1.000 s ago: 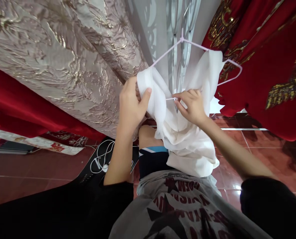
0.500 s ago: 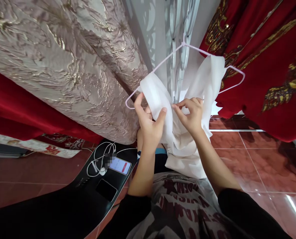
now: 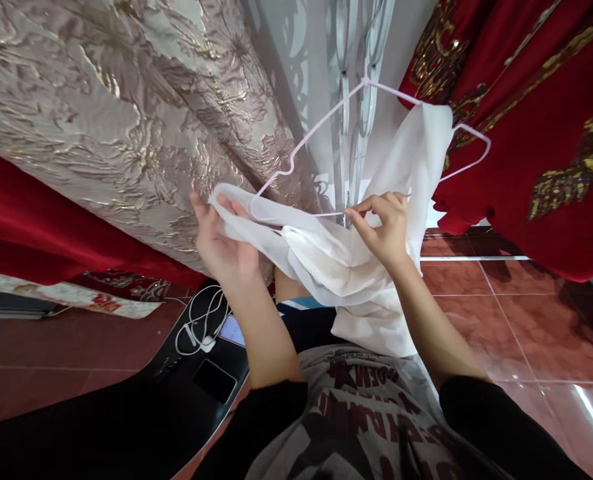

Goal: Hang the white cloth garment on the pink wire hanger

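Note:
A thin pale pink hanger (image 3: 328, 116) hangs by the grey metal rack in front of me. One side of a sheer white garment (image 3: 429, 137) is draped over the hanger's right arm; its lower part falls in folds toward my lap. My left hand (image 3: 229, 250), at the left, has its fingers hooked into the loop of the garment's other side and stretches it away from the hanger, whose left arm is bare. With thumb and index finger, my right hand (image 3: 384, 230) pinches the hanger's bottom bar near its middle.
Embossed beige-pink curtain fabric (image 3: 141, 127) hangs on the left, red fabric with gold ornament (image 3: 531, 153) on the right. A black bench (image 3: 141, 407) beside me bears a white cable (image 3: 196, 333), a lit phone (image 3: 232, 331) and a dark phone (image 3: 215, 381). Red floor tiles (image 3: 521, 333) lie below.
My left hand has moved left with the garment's left side, which has come off the hanger's left arm. The bottom bar now shows. My right hand has hardly moved.

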Demonstrator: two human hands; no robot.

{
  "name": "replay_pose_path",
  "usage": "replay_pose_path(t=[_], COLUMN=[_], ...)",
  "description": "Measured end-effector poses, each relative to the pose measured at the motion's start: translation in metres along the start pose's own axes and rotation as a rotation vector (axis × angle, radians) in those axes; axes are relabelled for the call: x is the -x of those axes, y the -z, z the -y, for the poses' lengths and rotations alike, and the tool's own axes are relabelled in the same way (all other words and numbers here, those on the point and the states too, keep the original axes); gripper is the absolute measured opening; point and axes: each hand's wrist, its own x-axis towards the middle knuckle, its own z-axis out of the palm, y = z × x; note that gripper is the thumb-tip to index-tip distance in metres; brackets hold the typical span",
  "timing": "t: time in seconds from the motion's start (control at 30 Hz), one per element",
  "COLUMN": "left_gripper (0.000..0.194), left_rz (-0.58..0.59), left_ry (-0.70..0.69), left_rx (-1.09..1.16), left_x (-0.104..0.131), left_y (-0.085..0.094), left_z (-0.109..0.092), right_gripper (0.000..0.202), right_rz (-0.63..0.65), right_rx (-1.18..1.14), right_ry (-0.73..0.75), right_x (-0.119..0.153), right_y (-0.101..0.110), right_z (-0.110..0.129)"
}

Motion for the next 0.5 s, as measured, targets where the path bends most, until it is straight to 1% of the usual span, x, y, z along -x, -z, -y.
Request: replay_pose_path(t=[0.03,0.07,0.1,0.17,0.2,0.27,0.33,0.4,0.47,0.5], left_gripper=[0.056,0.054,0.052,0.042,0.039,0.037,0.032,0.024,0.018,0.018], left_rz=[-0.056,-0.093,-0.097,-0.076,-0.054,0.009,0.071,0.097,0.096,0.095], left_ry=[-0.009,-0.009,0.013,0.087,0.123,0.220,0.263,0.245,0.201,0.184], left_rx=[0.002,0.005,0.009,0.025,0.042,0.119,0.155,0.168,0.181,0.187], left_x=[0.008,0.018,0.028,0.048,0.055,0.064,0.067,0.070,0.072,0.073], left_y=[0.004,0.003,-0.002,-0.024,-0.037,-0.065,-0.088,-0.103,-0.110,-0.111], left_z=[0.013,0.024,0.032,0.039,0.038,0.033,0.026,0.022,0.022,0.022], right_gripper=[0.044,0.043,0.043,0.043,0.042,0.042,0.040,0.034,0.025,0.022], right_rz=[0.000,-0.003,-0.006,-0.008,-0.006,0.006,0.015,0.032,0.049,0.020], right_rx=[0.002,-0.001,-0.010,-0.033,-0.041,-0.040,-0.035,-0.056,-0.124,-0.159], right_ry=[-0.002,-0.001,0.002,0.005,0.002,-0.015,-0.024,-0.004,0.045,0.064], right_x=[0.000,0.001,0.001,0.001,0.001,0.001,0.002,0.003,0.003,0.003], right_y=[-0.001,-0.003,-0.004,-0.008,-0.009,-0.009,-0.007,-0.002,0.006,0.011], right_z=[0.001,0.002,0.003,0.004,0.005,0.007,0.010,0.014,0.018,0.018])
